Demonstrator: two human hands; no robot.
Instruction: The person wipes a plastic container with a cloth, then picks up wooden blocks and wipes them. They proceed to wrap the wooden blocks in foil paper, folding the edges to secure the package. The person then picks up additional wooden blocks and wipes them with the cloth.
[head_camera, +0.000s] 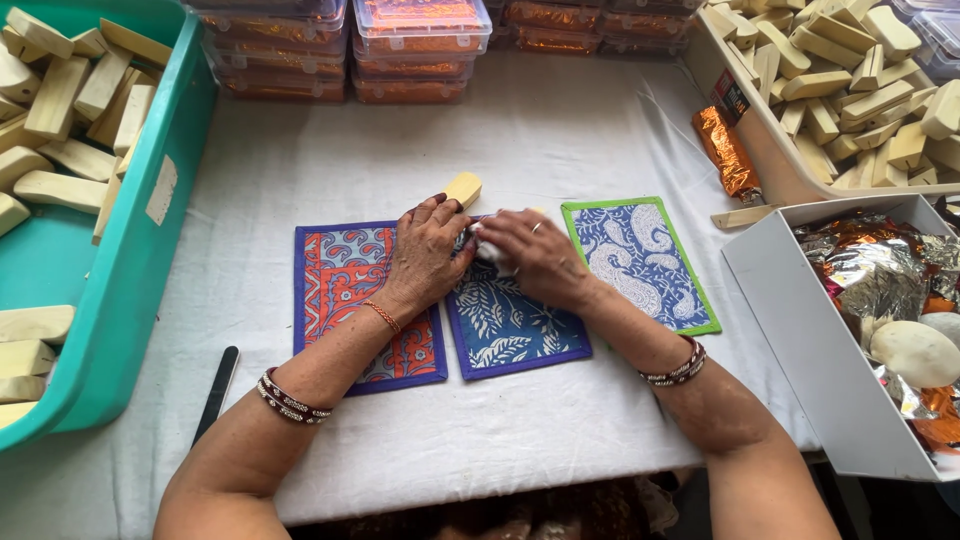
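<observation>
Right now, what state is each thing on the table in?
Left hand: fingers on a pale wooden block.
Right hand: pressed on something white, too hidden to identify.
Three patterned mats: flat, side by side.
Teal bin: open, holding wooden blocks.
White box: open, holding foil wrappers and a pale oval piece.
Clear boxes: lidded, stacked.
Foil-wrapped bar: wrapped, lying flat.

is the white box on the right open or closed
Open. The white box has no lid on top, so crumpled foil wrappers and a pale rounded piece show inside it.
</observation>
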